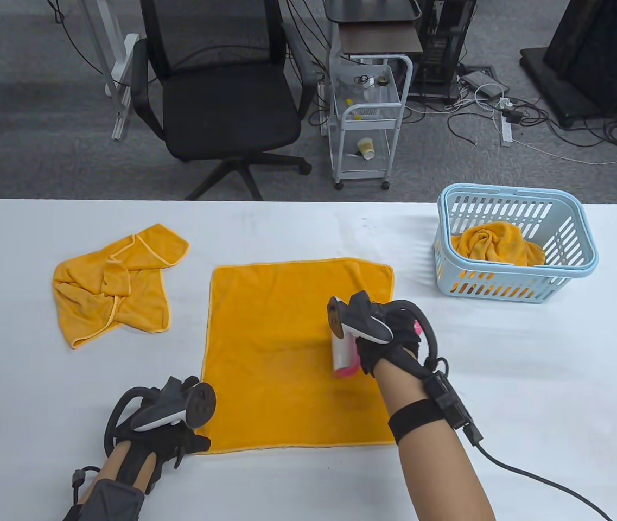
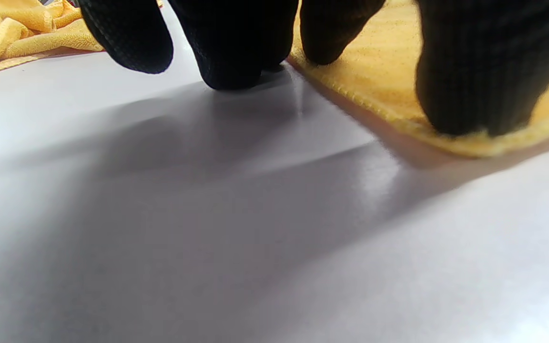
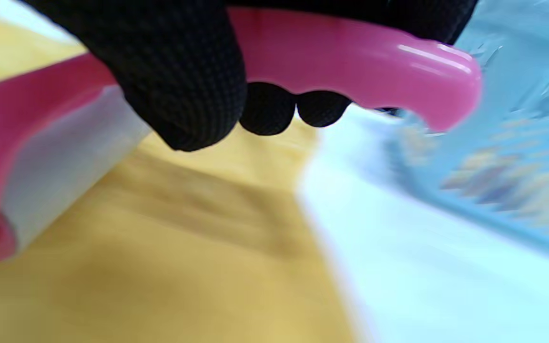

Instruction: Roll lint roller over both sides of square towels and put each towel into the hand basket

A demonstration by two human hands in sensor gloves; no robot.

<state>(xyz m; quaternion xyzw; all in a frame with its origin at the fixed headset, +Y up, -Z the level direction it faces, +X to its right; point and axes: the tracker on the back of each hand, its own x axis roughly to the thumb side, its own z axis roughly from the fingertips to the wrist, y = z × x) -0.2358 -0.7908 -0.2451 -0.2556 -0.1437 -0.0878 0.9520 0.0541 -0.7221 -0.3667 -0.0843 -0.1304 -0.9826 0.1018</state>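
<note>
An orange square towel [image 1: 286, 353] lies flat in the middle of the white table. My right hand [image 1: 389, 336] grips the pink handle [image 3: 350, 62] of a lint roller [image 1: 343, 355], whose white roll [image 3: 60, 166] rests on the towel's right part. My left hand [image 1: 178, 434] presses straight fingertips [image 2: 474, 85] on the towel's near left corner [image 2: 446, 128], with other fingers on the bare table. A second orange towel [image 1: 113, 282] lies crumpled at the left. A third orange towel [image 1: 498, 244] sits bunched in the light blue hand basket [image 1: 585, 239] at the right.
The table's far edge [image 1: 308, 202] runs across the view, with a black office chair [image 1: 221, 92] and a white trolley [image 1: 368, 119] beyond it. A black cable [image 1: 536, 483] trails from my right wrist over the near right table.
</note>
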